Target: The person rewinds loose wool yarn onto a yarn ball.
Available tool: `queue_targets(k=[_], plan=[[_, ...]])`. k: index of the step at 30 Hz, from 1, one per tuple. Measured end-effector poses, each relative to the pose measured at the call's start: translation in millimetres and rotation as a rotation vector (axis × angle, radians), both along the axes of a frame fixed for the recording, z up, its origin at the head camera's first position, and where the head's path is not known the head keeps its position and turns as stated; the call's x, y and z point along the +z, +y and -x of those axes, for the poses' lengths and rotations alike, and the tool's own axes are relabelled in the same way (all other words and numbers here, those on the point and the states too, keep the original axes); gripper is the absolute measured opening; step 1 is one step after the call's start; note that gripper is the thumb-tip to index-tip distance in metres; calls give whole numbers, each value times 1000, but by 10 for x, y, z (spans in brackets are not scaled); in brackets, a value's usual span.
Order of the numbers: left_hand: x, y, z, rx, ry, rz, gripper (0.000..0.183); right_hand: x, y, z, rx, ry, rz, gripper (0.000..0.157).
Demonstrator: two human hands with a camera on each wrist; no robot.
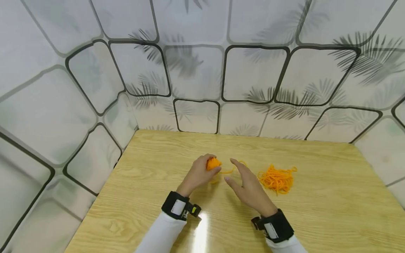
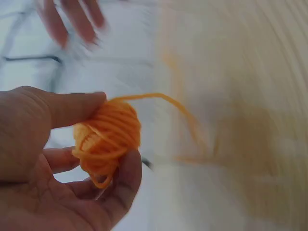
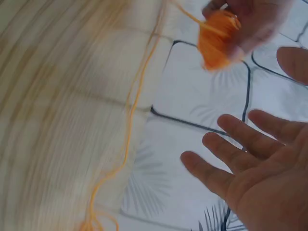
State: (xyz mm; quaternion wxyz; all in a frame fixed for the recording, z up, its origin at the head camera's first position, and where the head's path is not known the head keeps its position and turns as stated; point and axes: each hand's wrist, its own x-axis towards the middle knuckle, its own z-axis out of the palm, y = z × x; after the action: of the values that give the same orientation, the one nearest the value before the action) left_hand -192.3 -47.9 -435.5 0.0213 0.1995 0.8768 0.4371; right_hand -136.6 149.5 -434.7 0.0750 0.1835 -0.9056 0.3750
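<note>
A small ball of orange yarn (image 2: 108, 132) is gripped between the thumb and fingers of my left hand (image 1: 200, 174), above the table. One strand (image 2: 161, 96) leaves the ball near the thumb tip and curves down toward the tabletop. My right hand (image 1: 250, 188) is apart from the ball, to its right, with fingers spread and nothing in them; the right wrist view shows its palm and extended fingers (image 3: 207, 173). To the right of that hand lies a loose, tangled heap of orange yarn (image 1: 277, 180). In the right wrist view a yarn strand (image 3: 130, 125) runs along the table to the heap.
The light wood table (image 1: 152, 154) meets a patterned wall covering (image 1: 196, 73) at its back edge and left side. Black straps with small cameras sit on both wrists, the left strap (image 1: 177, 205) and the right strap (image 1: 278, 226). A bright reflection shows on the wood between the forearms.
</note>
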Motion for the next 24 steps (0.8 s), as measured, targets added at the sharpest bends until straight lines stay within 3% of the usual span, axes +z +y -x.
queue_targets(k=[6,10,14,17,21,24], plan=[[335,113,-226,-80,-139,-340,44,120,-94,40,107,-113,388,53],[469,134,-300,-98,-231,-531,42,230,-109,22,166,-231,544,47],[526,141,-313,-103,-255,-661,44,365,-116,-29,106,-269,540,39],[538,154,-294,-51,-205,-730,45,418,-131,-67,47,-232,500,31],[530,181,-257,39,-145,-817,44,343,-139,-68,46,-160,446,24],[519,195,-240,77,-142,-858,42,278,-127,-63,63,-113,401,23]])
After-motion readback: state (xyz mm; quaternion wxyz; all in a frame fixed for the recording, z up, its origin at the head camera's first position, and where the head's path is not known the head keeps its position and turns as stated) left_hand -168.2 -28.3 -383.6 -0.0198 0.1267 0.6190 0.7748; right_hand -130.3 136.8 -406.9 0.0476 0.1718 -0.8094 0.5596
